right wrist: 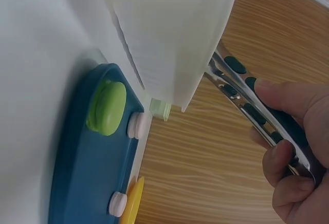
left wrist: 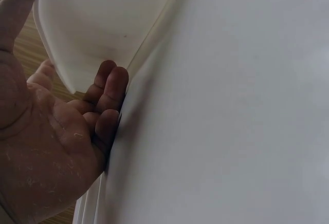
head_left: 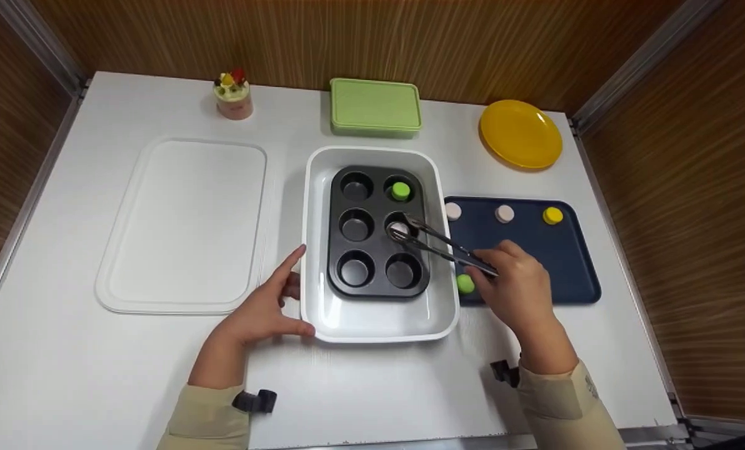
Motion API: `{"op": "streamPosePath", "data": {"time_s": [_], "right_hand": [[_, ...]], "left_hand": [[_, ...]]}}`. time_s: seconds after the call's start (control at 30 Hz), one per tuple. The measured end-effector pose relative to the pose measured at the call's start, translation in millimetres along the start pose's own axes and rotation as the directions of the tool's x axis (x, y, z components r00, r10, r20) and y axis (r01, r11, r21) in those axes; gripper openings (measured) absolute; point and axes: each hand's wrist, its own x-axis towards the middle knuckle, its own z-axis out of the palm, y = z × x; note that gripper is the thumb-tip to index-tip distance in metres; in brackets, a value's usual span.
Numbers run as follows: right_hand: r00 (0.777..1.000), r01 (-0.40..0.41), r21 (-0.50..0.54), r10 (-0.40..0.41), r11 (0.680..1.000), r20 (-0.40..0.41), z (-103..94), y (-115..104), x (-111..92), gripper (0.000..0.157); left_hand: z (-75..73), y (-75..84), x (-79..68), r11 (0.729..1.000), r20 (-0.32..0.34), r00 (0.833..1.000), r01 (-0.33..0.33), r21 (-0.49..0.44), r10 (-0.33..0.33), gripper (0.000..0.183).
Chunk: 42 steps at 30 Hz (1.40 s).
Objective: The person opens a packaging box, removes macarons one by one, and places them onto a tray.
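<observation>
My right hand point(head_left: 515, 284) grips a pair of metal tongs point(right wrist: 255, 112) by the handles. The tongs reach over the right rim of a white bin point(head_left: 372, 320), where a dark muffin pan point(head_left: 379, 239) lies. Their tips are at a pale pink macaron point(head_left: 400, 229) in the pan's middle right cup; whether they still pinch it I cannot tell. A green macaron point(head_left: 400, 191) sits in the far right cup. My left hand point(head_left: 265, 312) touches the bin's left side, thumb and index finger extended, the other fingers point(left wrist: 114, 90) loosely bent below the rim.
Right of the bin, a navy tray point(head_left: 529, 262) bears pale pink macarons point(head_left: 504, 214), a yellow one point(head_left: 552, 215) and a green one point(right wrist: 109, 107). A white lid point(head_left: 185, 225) lies at left. Behind stand a dessert cup point(head_left: 234, 103), a green box point(head_left: 375, 106) and a yellow plate point(head_left: 521, 134).
</observation>
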Motion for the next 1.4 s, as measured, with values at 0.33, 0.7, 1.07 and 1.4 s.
{"op": "streamPosePath", "data": {"time_s": [0.33, 0.7, 1.07, 1.4], "right_hand": [[0.988, -0.053, -0.025, 0.056, 0.998, 0.143, -1.5, -6.4, 17.3, 0.024], [0.984, -0.05, -0.093, 0.065, 0.994, 0.168, 0.0, -10.4, 22.3, 0.021], [0.989, -0.051, -0.083, 0.062, 0.995, 0.137, 6.8, -10.7, 21.1, 0.017], [0.997, -0.018, -0.024, 0.02, 1.0, 0.069, 11.0, -4.3, 19.3, 0.021]], "left_hand": [[-0.4, -0.5, 0.4, 1.0, 0.007, 1.0, -0.001, 0.006, 0.001, 0.136], [1.0, 0.5, 0.5, 1.0, 0.002, 1.0, 0.012, 0.005, -0.012, 0.136], [0.6, 1.4, 0.5, 1.0, 0.001, 1.0, 0.012, 0.009, -0.012, 0.137], [-1.0, 1.6, 0.0, 1.0, 0.007, 1.0, -0.002, -0.004, 0.002, 0.136]]}}
